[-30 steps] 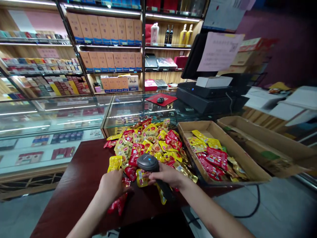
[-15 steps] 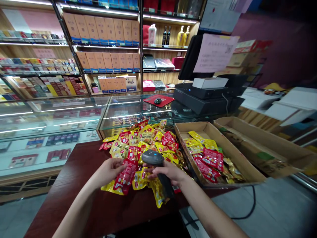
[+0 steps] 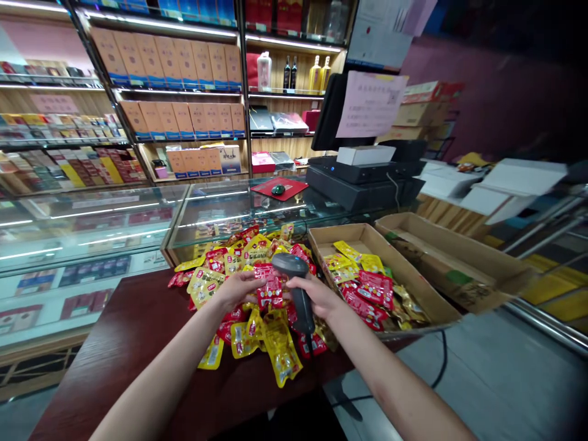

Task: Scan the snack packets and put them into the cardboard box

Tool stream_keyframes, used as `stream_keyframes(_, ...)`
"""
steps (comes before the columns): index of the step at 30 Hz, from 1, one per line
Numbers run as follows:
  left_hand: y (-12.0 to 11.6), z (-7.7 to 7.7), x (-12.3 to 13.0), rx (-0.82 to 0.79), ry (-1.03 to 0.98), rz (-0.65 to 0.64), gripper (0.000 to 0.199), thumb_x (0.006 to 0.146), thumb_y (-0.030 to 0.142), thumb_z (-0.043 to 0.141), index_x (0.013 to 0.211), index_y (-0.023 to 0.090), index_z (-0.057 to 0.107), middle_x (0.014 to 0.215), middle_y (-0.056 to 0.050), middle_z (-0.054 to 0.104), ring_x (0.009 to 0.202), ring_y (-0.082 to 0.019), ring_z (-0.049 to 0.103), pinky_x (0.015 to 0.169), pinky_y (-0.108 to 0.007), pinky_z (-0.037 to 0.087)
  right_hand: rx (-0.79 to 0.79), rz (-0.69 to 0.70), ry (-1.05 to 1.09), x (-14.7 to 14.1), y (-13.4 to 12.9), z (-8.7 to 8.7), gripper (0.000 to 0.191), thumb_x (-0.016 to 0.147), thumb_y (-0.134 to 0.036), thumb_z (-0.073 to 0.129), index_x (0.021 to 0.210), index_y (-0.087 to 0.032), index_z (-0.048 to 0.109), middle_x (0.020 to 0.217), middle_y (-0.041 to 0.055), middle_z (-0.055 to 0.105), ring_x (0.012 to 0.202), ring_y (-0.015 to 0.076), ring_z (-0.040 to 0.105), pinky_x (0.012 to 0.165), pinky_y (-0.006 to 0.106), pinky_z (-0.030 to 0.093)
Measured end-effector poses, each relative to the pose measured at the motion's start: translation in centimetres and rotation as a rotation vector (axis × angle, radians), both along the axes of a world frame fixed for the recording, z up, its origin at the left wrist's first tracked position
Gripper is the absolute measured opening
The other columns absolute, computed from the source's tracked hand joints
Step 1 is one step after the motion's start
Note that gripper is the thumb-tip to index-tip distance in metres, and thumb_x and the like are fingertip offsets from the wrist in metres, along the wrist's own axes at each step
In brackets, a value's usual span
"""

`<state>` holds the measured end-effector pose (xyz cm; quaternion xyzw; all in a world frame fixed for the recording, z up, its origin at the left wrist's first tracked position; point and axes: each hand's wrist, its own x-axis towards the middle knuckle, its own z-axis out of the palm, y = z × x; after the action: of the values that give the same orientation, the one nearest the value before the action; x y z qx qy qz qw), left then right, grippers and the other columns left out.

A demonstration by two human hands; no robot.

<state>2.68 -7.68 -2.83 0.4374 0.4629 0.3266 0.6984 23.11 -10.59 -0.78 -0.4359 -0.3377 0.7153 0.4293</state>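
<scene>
My left hand (image 3: 237, 290) is closed on the left edge of a red snack packet (image 3: 270, 286), raised over the pile. Gripped by its handle, a dark barcode scanner (image 3: 301, 300) is in my right hand (image 3: 316, 295), its head just above and right of that packet. The fingers of my right hand are partly hidden behind the scanner and packet. Beneath both hands spreads a heap of red and yellow snack packets (image 3: 204, 285). One yellow packet (image 3: 281, 349) lies at the heap's near side.
To the right stands an open cardboard box (image 3: 429, 300) with several packets inside, and behind it another cardboard box (image 3: 459, 269). A glass counter (image 3: 220, 205) borders the brown table (image 3: 119, 331). A cash register base (image 3: 362, 184) and mouse (image 3: 278, 190) sit farther back.
My left hand has lifted the red packet off the near left of the pile and brought it right, beside the scanner. The scanner has risen slightly and the view has shifted right.
</scene>
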Motion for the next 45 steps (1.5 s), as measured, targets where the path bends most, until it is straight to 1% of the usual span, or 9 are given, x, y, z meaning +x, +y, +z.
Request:
stream_keyframes(3, 1.1, -0.1, 0.2, -0.032, 0.024, 0.016, 0.038, 0.055, 0.031, 0.083, 0.079, 0.013, 0.059, 0.073, -0.001, 0.06, 0.06, -0.01, 0.06, 0.051, -0.021, 0.054, 0.039, -0.02, -0.032, 0.0, -0.2, 0.3, 0.032, 0.06, -0.014, 0.069, 0.092, -0.017, 0.067, 0.079, 0.0006, 0.067, 0.066, 0.0111, 0.062, 0.069, 0.025, 0.053)
stream_keyframes(6, 2.0, -0.1, 0.1, -0.025, 0.027, 0.054, 0.037, 0.055, 0.027, 0.084, 0.076, 0.013, 0.057, 0.069, 0.001, 0.059, 0.056, -0.008, 0.058, 0.049, -0.022, 0.054, 0.191, -0.093, -0.196, -0.2, -1.1, -0.1, 0.029, 0.06, -0.018, 0.07, 0.089, -0.017, 0.066, 0.084, 0.001, 0.068, 0.08, 0.0152, 0.062, 0.082, 0.03, 0.05)
stream_keyframes(8, 2.6, 0.2, -0.2, -0.03, 0.011, 0.082, 0.036, 0.055, 0.024, 0.084, 0.076, 0.013, 0.057, 0.071, 0.0, 0.061, 0.057, -0.009, 0.059, 0.049, -0.023, 0.054, 0.29, -0.115, -0.314, -0.5, -2.2, -0.6, 0.024, 0.064, -0.024, 0.07, 0.087, -0.017, 0.066, 0.084, 0.0017, 0.067, 0.084, 0.0178, 0.062, 0.083, 0.032, 0.049)
stream_keyframes(12, 4.4, 1.5, -1.0, -0.008, -0.001, 0.142, 0.034, 0.056, 0.019, 0.083, 0.078, 0.013, 0.059, 0.071, -0.001, 0.064, 0.059, -0.012, 0.062, 0.05, -0.025, 0.055, 0.308, -0.032, -0.328, -1.6, -4.6, -0.7, 0.027, 0.07, -0.038, 0.067, 0.087, -0.019, 0.061, 0.086, 0.0045, 0.066, 0.075, 0.0221, 0.066, 0.06, 0.033, 0.054)
stream_keyframes(18, 6.6, 3.1, -1.3, 0.047, -0.019, 0.102, 0.041, 0.056, 0.023, 0.084, 0.089, 0.015, 0.062, 0.081, -0.005, 0.069, 0.067, -0.016, 0.066, 0.058, -0.028, 0.057, 0.301, 0.009, -0.351, -3.7, -6.3, -1.0, 0.024, 0.071, -0.043, 0.065, 0.074, -0.021, 0.056, 0.059, -0.0005, 0.058, 0.046, 0.0162, 0.059, 0.04, 0.026, 0.045)
stream_keyframes(23, 6.6, 3.5, -1.0, 0.052, 0.001, 0.097, 0.043, 0.052, 0.025, 0.086, 0.085, 0.015, 0.061, 0.082, -0.005, 0.069, 0.065, -0.015, 0.066, 0.058, -0.029, 0.057, 0.35, 0.041, -0.375, -4.0, -6.2, -1.9, 0.02, 0.073, -0.039, 0.064, 0.079, -0.02, 0.062, 0.049, -0.0027, 0.055, 0.042, 0.0121, 0.051, 0.043, 0.024, 0.041)
stream_keyframes(33, 6.5, 3.6, -1.2, 0.025, 0.015, 0.086, 0.044, 0.051, 0.025, 0.086, 0.089, 0.016, 0.063, 0.085, -0.006, 0.07, 0.07, -0.017, 0.067, 0.058, -0.026, 0.056, 0.316, 0.051, -0.351, -3.8, -6.4, -2.2, 0.021, 0.07, -0.037, 0.066, 0.085, -0.022, 0.064, 0.056, -0.0011, 0.059, 0.063, 0.019, 0.059, 0.06, 0.03, 0.047)
stream_keyframes(39, 6.5, 3.3, -1.3, 0.063, 0.03, 0.081, 0.044, 0.053, 0.028, 0.084, 0.091, 0.016, 0.066, 0.08, -0.006, 0.07, 0.064, -0.016, 0.066, 0.058, -0.028, 0.056, 0.329, 0.065, -0.338, -3.8, -6.4, -2.3, 0.024, 0.072, -0.038, 0.064, 0.091, -0.022, 0.065, 0.054, -0.0014, 0.057, 0.058, 0.0174, 0.058, 0.056, 0.029, 0.047)
stream_keyframes(45, 6.6, 3.1, -1.4, 0.078, 0.028, 0.066, 0.045, 0.055, 0.028, 0.083, 0.094, 0.015, 0.066, 0.079, -0.006, 0.07, 0.062, -0.016, 0.065, 0.057, -0.029, 0.056, 0.304, 0.05, -0.379, -4.1, -6.6, -1.9, 0.021, 0.073, -0.039, 0.063, 0.082, -0.02, 0.063, 0.054, -0.0005, 0.058, 0.047, 0.0144, 0.053, 0.045, 0.026, 0.043)
